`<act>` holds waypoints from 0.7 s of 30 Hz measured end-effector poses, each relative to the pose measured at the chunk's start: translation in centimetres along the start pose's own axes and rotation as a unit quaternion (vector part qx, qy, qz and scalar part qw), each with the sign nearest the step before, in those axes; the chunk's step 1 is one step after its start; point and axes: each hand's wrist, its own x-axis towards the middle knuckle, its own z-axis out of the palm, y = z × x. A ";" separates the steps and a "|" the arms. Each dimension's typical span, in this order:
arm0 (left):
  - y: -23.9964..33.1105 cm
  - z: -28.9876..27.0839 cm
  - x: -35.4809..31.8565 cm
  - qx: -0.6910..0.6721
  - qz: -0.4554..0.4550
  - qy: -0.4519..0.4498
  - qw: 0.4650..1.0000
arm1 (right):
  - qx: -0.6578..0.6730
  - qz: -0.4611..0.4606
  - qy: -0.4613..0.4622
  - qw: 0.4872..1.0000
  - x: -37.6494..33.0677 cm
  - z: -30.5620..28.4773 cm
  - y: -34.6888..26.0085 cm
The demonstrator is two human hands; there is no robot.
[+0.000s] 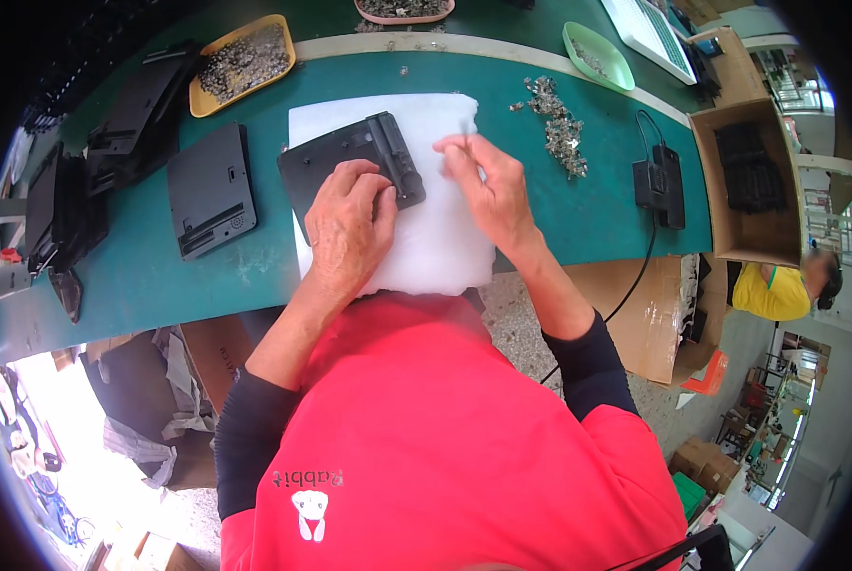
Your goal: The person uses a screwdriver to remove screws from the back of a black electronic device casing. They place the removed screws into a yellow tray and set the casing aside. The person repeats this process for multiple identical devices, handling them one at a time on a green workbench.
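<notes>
A black plastic housing (335,157) with a raised ridge along its right side lies tilted on a white foam block (445,252). My left hand (350,224) is over its near edge, fingers bent and pressed against it, thumb beside the ridge. Right of the housing, my right hand (497,195) is raised above the foam with thumb and forefinger pinched together. Something small and blurred shows at those fingertips; I cannot make out its kind. A loose heap of small metal parts (561,133) lies on the green table to the right of this hand.
Left of the foam lies another black housing (212,190), with stacked black panels (136,114) beyond. A yellow tray (195,95) and a green bowl (621,71) hold small parts. At right are a black power adapter (671,190) with a cable and a cardboard box (759,238).
</notes>
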 end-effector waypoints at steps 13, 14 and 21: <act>-0.3 0.1 0.3 -0.080 -0.038 -0.021 0.996 | -0.315 -0.019 -0.263 0.912 -0.6 -1.5 -2.3; -0.4 0.2 0.1 -0.079 -0.041 -0.022 0.996 | -0.318 -0.021 -0.270 0.908 -0.5 -1.5 -2.3; -0.4 0.3 0.1 -0.052 -0.021 -0.021 0.998 | -0.325 -0.038 -0.285 0.901 -0.4 -1.5 -1.7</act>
